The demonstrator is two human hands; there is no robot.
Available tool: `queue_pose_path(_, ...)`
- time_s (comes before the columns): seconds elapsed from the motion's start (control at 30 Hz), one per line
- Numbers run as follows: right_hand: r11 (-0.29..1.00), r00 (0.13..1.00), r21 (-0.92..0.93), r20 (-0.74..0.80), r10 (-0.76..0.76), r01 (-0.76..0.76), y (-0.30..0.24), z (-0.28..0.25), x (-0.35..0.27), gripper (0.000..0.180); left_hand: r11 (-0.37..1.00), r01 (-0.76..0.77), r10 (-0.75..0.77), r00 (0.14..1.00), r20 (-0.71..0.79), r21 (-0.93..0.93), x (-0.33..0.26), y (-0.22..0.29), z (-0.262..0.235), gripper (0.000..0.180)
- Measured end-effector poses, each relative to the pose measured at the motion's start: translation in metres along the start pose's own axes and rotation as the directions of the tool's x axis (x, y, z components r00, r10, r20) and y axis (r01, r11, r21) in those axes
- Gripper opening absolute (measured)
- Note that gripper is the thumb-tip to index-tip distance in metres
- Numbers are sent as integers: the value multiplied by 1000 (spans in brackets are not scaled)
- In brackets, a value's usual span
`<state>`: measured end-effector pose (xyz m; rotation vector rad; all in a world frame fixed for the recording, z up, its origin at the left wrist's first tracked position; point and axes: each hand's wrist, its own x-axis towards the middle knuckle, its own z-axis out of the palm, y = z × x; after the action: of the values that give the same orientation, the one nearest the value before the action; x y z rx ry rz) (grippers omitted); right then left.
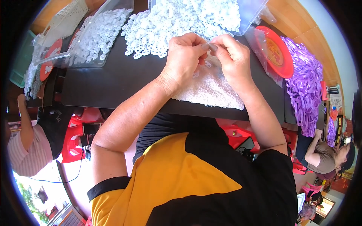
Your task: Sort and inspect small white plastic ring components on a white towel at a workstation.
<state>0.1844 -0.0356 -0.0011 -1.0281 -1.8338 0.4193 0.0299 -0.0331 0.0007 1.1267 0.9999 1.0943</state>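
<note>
Left hand point(183, 54): upper centre of the frame, thumb and forefinger pinched narrow; from my spot, I cannot tell on what.
Right hand point(236, 62): just beside it, likewise pinched, contents hidden.
White plastic pieces point(181, 22): heaped, top centre.
Cloth point(215, 94): white, below the hands.
Purple straps point(305, 83): bundled, upper right.

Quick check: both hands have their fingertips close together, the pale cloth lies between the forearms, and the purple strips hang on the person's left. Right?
Not quite: the purple strips hang on the person's right, as the head view shows. Otherwise correct: left hand and right hand fingertips close together, pale cloth between the forearms.
</note>
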Motion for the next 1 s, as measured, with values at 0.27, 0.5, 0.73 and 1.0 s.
queue_pose_path(0.27,951,970,242,-99,220,-191,7,-17,14,8,965,-32,-12,986,-166,-261,12,6,-10,10)
queue_pose_path(0.5,960,980,-227,74,183,-162,28,-31,48,14,923,-39,-47,976,-214,-382,17,8,-21,10)
queue_pose_path(0.73,835,984,-548,170,57,47,44,6,94,17,916,-61,-21,980,-198,-396,15,14,-23,10)
queue_pose_path(1.0,736,944,-658,319,81,159,58,33,106,24,885,-114,15,976,-218,-452,13,16,-23,8)
